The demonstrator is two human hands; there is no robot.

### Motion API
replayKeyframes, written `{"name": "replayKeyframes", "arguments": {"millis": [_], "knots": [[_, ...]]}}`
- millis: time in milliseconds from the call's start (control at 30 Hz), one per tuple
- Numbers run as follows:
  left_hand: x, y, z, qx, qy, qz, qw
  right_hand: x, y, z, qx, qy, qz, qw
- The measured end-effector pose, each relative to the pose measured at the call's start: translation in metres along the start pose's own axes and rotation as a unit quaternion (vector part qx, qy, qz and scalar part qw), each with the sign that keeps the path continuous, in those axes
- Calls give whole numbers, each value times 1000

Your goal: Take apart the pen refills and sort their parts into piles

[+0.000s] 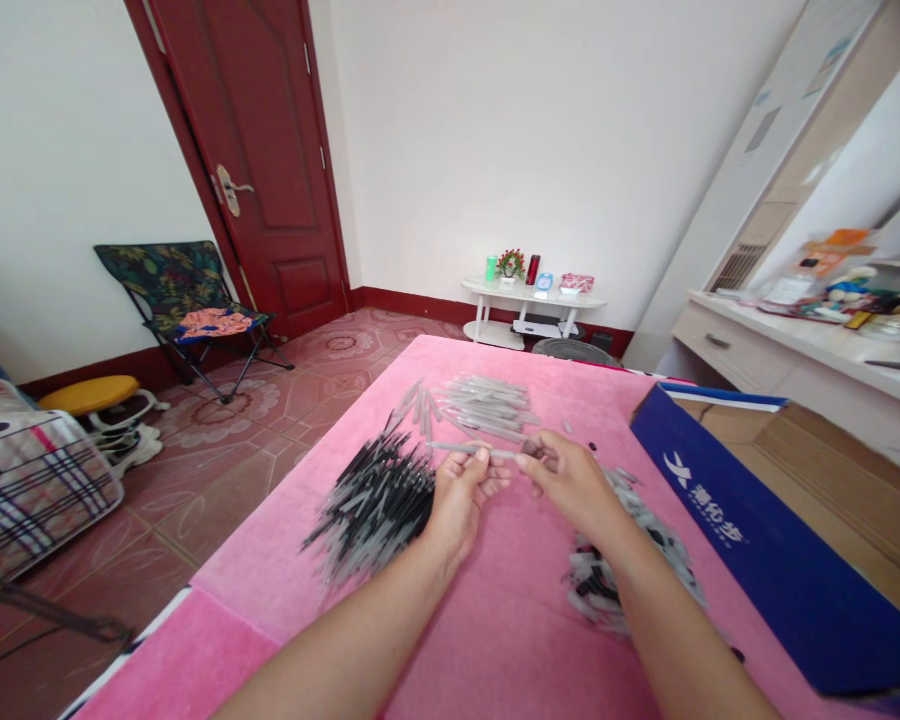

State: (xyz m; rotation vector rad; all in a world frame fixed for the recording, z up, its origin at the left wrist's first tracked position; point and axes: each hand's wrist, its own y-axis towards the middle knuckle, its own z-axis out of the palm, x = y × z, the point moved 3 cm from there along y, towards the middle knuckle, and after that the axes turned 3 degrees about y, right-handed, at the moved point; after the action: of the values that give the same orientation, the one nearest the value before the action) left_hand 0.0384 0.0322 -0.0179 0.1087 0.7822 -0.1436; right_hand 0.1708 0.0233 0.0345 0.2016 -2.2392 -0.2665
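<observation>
My left hand (461,490) is closed around a clear pen barrel (457,448) that sticks out to the left of its fingertips. My right hand (566,478) pinches the barrel's right end, fingers closed. Both hands hover over a pink cloth table (495,620). A heap of black pen refills (379,495) lies just left of my left hand. A pile of clear barrels (487,402) lies beyond the hands. Under my right forearm sits a heap of grey and black pen parts (607,570).
An open blue cardboard box (757,540) stands on the table at the right. A folding chair (187,310), a yellow stool (94,395) and a red door (262,150) are at the left. A small white table (529,300) stands by the far wall.
</observation>
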Motion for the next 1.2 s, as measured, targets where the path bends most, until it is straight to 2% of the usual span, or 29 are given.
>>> {"name": "replayKeyframes", "arguments": {"millis": [167, 300, 400, 533, 667, 833, 1000, 1200], "knots": [[0, 0, 1, 9, 9, -1, 1000, -1, 0, 4, 34, -8, 37, 999], [1, 3, -2, 1, -1, -9, 1000, -7, 3, -18, -37, -76, 36, 996], [3, 3, -3, 5, -9, -28, 1000, -23, 4, -45, -84, -171, 71, 979], [4, 0, 0, 11, -9, -42, 999, -49, 2, -61, -14, -281, 142, 949], [4, -1, 2, 14, -3, -43, 999, -66, -2, -54, 44, -346, 173, 921], [3, -1, 2, 16, 2, -47, 999, -74, -3, -44, 77, -353, 176, 916], [3, -2, 3, 1, 2, -50, 999, -61, 1, -42, 61, -316, 129, 938], [4, -3, 3, 1, 0, -53, 999, -56, 4, -26, 29, -296, 81, 951]]}}
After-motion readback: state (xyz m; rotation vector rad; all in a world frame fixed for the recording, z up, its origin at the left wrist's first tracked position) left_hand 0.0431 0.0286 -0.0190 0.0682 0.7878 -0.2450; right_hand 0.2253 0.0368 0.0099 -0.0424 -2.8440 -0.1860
